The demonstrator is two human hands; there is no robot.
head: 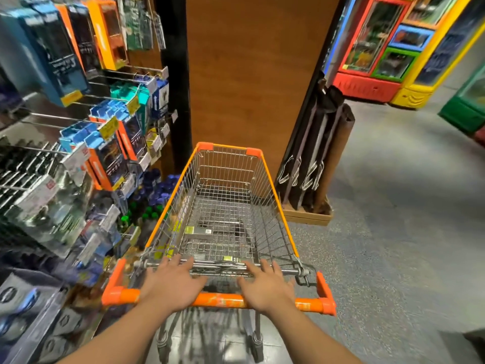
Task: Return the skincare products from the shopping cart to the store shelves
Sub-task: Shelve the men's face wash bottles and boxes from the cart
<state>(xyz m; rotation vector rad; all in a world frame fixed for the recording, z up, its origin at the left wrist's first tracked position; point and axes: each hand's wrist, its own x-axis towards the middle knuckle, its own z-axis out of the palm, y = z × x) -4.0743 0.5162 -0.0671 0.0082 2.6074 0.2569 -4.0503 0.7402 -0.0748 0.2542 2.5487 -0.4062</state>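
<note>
Both hands rest palm-down on the orange push bar of a wire shopping cart at the bottom centre of the frame: the left hand and the right hand lie apart, fingers straight and spread toward the basket, gripping nothing. Inside the basket, low in the frame's centre, a flat boxed product lies on the wire floor, with another small package near the rear rail; blur hides their labels. Hanging packaged goods crowd peg hooks along the left edge. A brown wooden panel stands ahead, with dark folded items leaning beside it, and brightly coloured display coolers at upper right.
</note>
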